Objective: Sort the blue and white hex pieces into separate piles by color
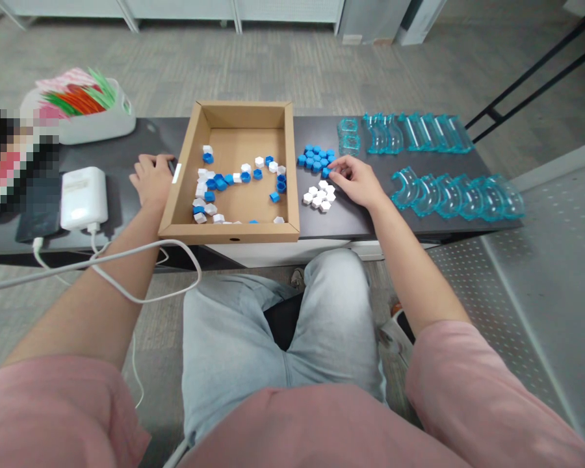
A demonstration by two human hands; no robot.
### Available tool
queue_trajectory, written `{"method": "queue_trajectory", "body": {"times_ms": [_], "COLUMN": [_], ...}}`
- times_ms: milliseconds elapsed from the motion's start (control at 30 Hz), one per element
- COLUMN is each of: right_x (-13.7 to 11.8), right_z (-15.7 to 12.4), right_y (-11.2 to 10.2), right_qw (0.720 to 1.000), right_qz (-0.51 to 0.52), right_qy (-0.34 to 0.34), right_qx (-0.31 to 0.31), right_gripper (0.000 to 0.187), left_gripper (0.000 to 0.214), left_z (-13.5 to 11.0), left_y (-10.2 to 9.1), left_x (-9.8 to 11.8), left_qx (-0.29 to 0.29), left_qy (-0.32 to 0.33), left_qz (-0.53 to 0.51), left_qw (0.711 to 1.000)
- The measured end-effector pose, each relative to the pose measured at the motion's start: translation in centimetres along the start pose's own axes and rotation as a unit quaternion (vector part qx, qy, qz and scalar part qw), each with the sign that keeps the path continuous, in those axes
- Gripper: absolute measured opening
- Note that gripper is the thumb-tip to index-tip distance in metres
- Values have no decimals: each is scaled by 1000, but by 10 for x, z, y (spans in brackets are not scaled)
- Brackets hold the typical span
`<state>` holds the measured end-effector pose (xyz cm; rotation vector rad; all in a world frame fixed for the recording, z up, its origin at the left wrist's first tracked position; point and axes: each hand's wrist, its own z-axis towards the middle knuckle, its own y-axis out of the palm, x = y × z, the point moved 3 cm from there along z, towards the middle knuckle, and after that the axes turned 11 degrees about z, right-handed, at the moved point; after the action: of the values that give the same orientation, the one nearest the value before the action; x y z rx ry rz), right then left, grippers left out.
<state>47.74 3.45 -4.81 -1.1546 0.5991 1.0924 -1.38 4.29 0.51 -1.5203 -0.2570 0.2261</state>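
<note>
Right hand (358,183): rests on the dark table (127,140) to the right of the cardboard box. The fingers are drawn together, with thumb and fingertips closed on one blue hexagon tile (325,173).
Blue hexagon tile: sits at the near right edge of the blue cluster (316,158), touching its neighbours (whether it is lifted off the tabletop cannot be told).
Blue cluster: blue tiles packed side to side like a honeycomb, just beside the box's right wall.
White cluster (320,196): white hexagon tiles packed the same way. It lies just nearer the person than the blue cluster and just left of the right wrist.
Left hand (151,177): lies palm down on the table just beside the box's left wall, fingers loose and flat, with nothing in its grasp.
Cardboard box (229,232): shallow and open-topped, standing between the two hands.
Loose tiles (224,180): blue and white ones mixed and scattered on the box floor, thickest toward the left wall and the middle.
Clear teal track pieces (409,133): curved and straight channels in two rows at the right end of the table, well apart from the right hand.
White power bank (84,197): lies left of the left hand.
White cable (141,260): trails off the near table edge and across the left forearm.
White tub (92,123): stands at the far left, holding red and green strips.
</note>
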Motion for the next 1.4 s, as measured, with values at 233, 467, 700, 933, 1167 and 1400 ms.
{"method": "queue_trajectory", "body": {"times_ms": [233, 467, 700, 933, 1167, 1400], "right_x": [-3, -6, -7, -4, -4, -8], "right_z": [0, 0, 0, 0, 0, 0], "right_y": [1, 1, 1, 1, 1, 2], "right_qw": [1000, 1000, 1000, 1000, 1000, 1000], "right_qz": [4, 8, 8, 5, -2, 2], "right_qy": [2, 3, 0, -2, -1, 6], "right_qx": [2, 5, 9, 1, 0, 7], "right_gripper": [39, 38, 39, 36, 34, 35], "left_gripper": [61, 61, 62, 60, 63, 69], "left_z": [0, -1, 1, 3, -1, -7], "left_y": [-1, 0, 1, 1, -2, -7], "left_x": [0, -1, -2, -3, 0, 4], "left_qx": [4, 12, 6, 12, -8, -8], "left_qy": [3, 4, 3, 5, 3, 2], "left_qz": [1, 3, 5, 3, 17, 0], "left_qw": [1000, 1000, 1000, 1000, 1000, 1000]}}
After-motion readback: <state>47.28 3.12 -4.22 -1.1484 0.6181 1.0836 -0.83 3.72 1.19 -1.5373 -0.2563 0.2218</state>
